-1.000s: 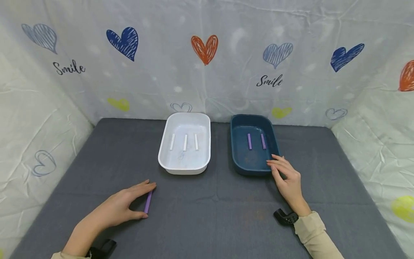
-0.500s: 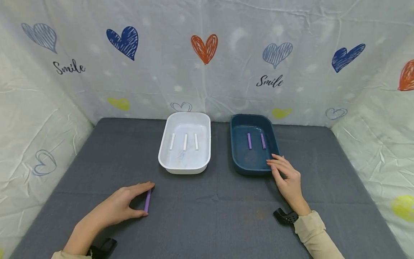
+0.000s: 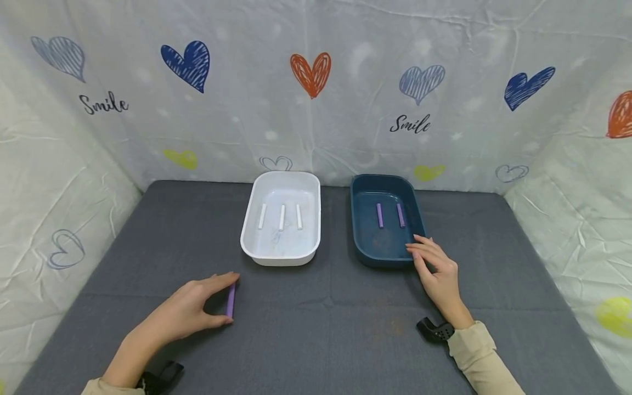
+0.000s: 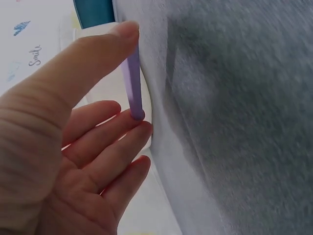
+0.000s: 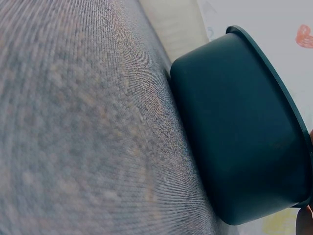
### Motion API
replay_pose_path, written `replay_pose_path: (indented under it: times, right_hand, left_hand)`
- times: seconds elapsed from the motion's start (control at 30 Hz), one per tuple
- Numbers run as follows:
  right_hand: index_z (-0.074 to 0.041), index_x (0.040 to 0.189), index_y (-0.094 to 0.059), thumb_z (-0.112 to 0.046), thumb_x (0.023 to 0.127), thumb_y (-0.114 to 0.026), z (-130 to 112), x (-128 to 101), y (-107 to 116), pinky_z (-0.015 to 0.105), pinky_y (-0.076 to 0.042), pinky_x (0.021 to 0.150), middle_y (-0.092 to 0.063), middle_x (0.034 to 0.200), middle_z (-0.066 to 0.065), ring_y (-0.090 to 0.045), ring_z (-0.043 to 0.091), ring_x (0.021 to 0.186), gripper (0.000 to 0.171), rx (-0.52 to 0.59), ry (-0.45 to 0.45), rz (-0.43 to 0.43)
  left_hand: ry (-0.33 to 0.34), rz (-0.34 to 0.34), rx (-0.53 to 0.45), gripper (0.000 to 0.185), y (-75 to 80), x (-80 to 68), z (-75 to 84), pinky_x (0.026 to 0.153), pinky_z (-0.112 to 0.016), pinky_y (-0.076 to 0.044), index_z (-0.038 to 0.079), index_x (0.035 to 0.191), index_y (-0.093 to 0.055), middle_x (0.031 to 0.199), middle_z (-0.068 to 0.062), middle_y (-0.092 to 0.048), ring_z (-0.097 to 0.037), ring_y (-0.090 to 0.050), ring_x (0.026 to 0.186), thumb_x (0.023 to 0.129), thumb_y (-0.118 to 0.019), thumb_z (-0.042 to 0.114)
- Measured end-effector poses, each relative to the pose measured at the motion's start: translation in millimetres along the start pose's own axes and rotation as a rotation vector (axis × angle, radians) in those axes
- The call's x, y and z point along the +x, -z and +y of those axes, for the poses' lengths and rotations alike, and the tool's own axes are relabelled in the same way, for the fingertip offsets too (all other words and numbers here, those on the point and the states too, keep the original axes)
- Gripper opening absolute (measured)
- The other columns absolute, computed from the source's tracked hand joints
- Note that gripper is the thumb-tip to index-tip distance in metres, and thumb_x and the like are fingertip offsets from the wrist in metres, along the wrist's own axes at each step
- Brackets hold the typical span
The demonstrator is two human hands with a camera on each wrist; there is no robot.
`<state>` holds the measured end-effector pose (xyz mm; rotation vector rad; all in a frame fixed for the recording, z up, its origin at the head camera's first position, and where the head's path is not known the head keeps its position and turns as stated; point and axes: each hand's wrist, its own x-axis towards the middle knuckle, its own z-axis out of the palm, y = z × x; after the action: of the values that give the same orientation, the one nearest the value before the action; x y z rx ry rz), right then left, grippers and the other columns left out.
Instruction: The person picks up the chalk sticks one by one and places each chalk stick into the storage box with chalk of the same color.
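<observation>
My left hand (image 3: 185,307) pinches a purple chalk stick (image 3: 231,300) by its ends, thumb at one end and fingertips at the other. In the left wrist view the chalk stick (image 4: 132,85) hangs above the cloth, its shadow apart from it. My right hand (image 3: 436,274) rests relaxed fingers on the near right corner of the dark blue tray (image 3: 386,259). Two purple chalk sticks (image 3: 380,215) lie inside that tray. Left of it, the white tray (image 3: 281,260) holds three white chalk sticks (image 3: 282,218).
A grey cloth (image 3: 326,340) covers the table. Behind the trays rises a white curtain (image 3: 237,109) printed with hearts, and pale fabric (image 3: 587,247) closes both sides. In the right wrist view the blue tray's outer wall (image 5: 239,132) fills much of the picture.
My left hand, with the purple chalk stick, has shifted slightly right and away from me. My right hand stays at the blue tray's corner.
</observation>
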<state>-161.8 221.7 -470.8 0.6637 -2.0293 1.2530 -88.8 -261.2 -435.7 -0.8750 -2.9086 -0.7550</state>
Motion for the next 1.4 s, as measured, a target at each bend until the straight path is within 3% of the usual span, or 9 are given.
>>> replay_pose_path:
  times: [0.4, 0.63, 0.97, 1.2, 1.33, 1.4]
  right_hand:
    - [0.012, 0.094, -0.073, 0.023, 0.080, -0.064, -0.5, 0.0, -0.4, 0.034, -0.033, 0.114, -0.071, 0.097, 0.027, -0.061, 0.049, 0.108, 0.020, -0.004, 0.001, -0.003]
    - [0.013, 0.093, -0.073, 0.022, 0.081, -0.063, 5.4, -1.7, -3.5, 0.033, -0.034, 0.113, -0.070, 0.095, 0.029, -0.062, 0.042, 0.110, 0.018, 0.003, 0.033, 0.029]
    - [0.013, 0.093, -0.073, 0.025, 0.079, -0.063, -2.9, 1.4, -1.0, 0.032, -0.033, 0.115, -0.071, 0.097, 0.028, -0.059, 0.053, 0.106, 0.021, 0.009, 0.019, 0.004]
    - [0.014, 0.093, -0.073, 0.025, 0.078, -0.063, -0.8, 0.5, -1.2, 0.034, -0.032, 0.115, -0.071, 0.097, 0.029, -0.059, 0.054, 0.106, 0.022, 0.013, 0.024, 0.003]
    - [0.013, 0.095, -0.073, 0.021, 0.082, -0.062, 3.6, -1.7, -1.6, 0.050, -0.034, 0.113, -0.070, 0.098, 0.028, -0.061, 0.046, 0.111, 0.019, 0.017, 0.013, 0.006]
    - [0.012, 0.095, -0.073, 0.021, 0.082, -0.063, 3.9, -1.8, -1.1, 0.051, -0.035, 0.112, -0.070, 0.098, 0.028, -0.061, 0.044, 0.112, 0.019, 0.015, 0.010, 0.006]
  left_hand:
    - [-0.016, 0.012, -0.028, 0.075, -7.7, 13.9, 6.3, 0.097, -0.056, -0.047, -0.007, 0.133, -0.058, 0.132, -0.022, -0.061, -0.044, -0.058, 0.119, 0.072, -0.090, 0.019]
    - [-0.031, 0.028, -0.044, 0.076, -14.4, 25.4, 9.9, 0.098, -0.054, -0.046, -0.005, 0.136, -0.056, 0.136, -0.020, -0.059, -0.042, -0.057, 0.122, 0.073, -0.090, 0.021]
    - [-0.079, 0.059, -0.109, 0.081, -24.6, 45.2, 24.4, 0.098, -0.046, -0.049, -0.003, 0.138, -0.056, 0.139, -0.014, -0.058, -0.028, -0.056, 0.126, 0.070, -0.092, 0.024]
    - [-0.135, 0.064, -0.148, 0.081, -31.0, 57.8, 37.0, 0.099, -0.043, -0.049, -0.003, 0.136, -0.057, 0.137, -0.011, -0.060, -0.025, -0.057, 0.125, 0.069, -0.092, 0.023]
    - [-0.153, 0.060, -0.168, 0.080, -34.1, 63.2, 41.7, 0.100, -0.041, -0.049, -0.002, 0.137, -0.057, 0.137, -0.010, -0.060, -0.024, -0.057, 0.125, 0.069, -0.092, 0.023]
    - [-0.171, 0.070, -0.181, 0.080, -35.8, 65.8, 43.4, 0.100, -0.040, -0.049, -0.002, 0.136, -0.058, 0.136, -0.010, -0.061, -0.024, -0.058, 0.124, 0.069, -0.093, 0.022]
